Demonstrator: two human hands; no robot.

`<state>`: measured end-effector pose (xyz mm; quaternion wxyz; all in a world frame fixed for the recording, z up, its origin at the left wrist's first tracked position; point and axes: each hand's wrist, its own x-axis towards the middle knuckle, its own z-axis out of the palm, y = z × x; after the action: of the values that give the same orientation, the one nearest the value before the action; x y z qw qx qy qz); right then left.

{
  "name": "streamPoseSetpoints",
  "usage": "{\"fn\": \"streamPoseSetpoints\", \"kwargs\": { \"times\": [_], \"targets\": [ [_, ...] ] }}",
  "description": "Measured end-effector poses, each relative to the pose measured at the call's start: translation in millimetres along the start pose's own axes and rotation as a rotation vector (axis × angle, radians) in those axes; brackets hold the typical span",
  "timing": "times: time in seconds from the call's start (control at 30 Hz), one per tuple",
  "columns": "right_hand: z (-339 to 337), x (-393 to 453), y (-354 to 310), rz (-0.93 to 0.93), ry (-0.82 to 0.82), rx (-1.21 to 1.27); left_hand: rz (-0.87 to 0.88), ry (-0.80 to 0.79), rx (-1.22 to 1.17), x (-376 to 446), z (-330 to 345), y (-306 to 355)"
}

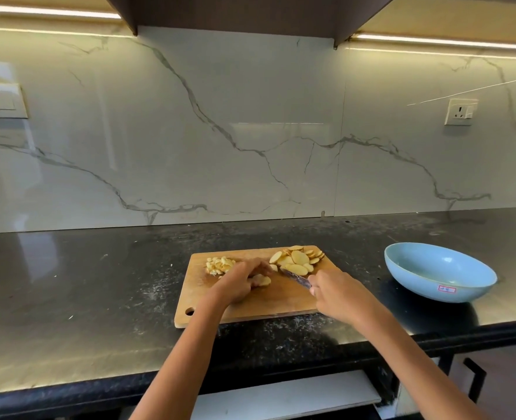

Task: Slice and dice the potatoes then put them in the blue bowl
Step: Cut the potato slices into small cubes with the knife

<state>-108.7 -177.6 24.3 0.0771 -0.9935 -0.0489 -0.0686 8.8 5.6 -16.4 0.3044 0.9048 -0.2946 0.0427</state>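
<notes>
Head view: the left hand (241, 279) curls over a few slices (261, 280) on the board (250, 304), pinning them so they cannot skid. Just right of that grip, the right hand (334, 295) wraps the knife (296, 277) handle, blade angled toward the pinned slices, likely ready to dice. Beyond the blade lies the uncut slice pile (299, 259); beyond the left hand, the dice (218, 265). Well right of the knife hand waits the bowl (438, 275), seemingly unfilled.

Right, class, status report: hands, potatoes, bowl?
Left hand holding potato slices; right hand gripping knife. Diced pile on board. Blue bowl empty.
</notes>
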Motion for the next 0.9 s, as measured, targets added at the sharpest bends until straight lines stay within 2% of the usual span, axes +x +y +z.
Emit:
{"fn": "streamPoseSetpoints", "kwargs": {
  "times": [0.37,0.6,0.73,0.9],
  "targets": [
    [23,4,-13,0.005,0.005,-0.019,-0.001,0.14,0.158,-7,9,0],
    [29,3,-27,-0.029,0.063,-0.046,-0.061,0.12,-0.04,-13,0,-4],
    [31,0,-37,-0.061,0.069,-0.114,-0.05,0.152,-0.071,-16,-1,-5],
    [28,5,-37,-0.011,0.093,-0.048,-0.041,0.179,-0.075,-17,0,-4]
  ]
}}
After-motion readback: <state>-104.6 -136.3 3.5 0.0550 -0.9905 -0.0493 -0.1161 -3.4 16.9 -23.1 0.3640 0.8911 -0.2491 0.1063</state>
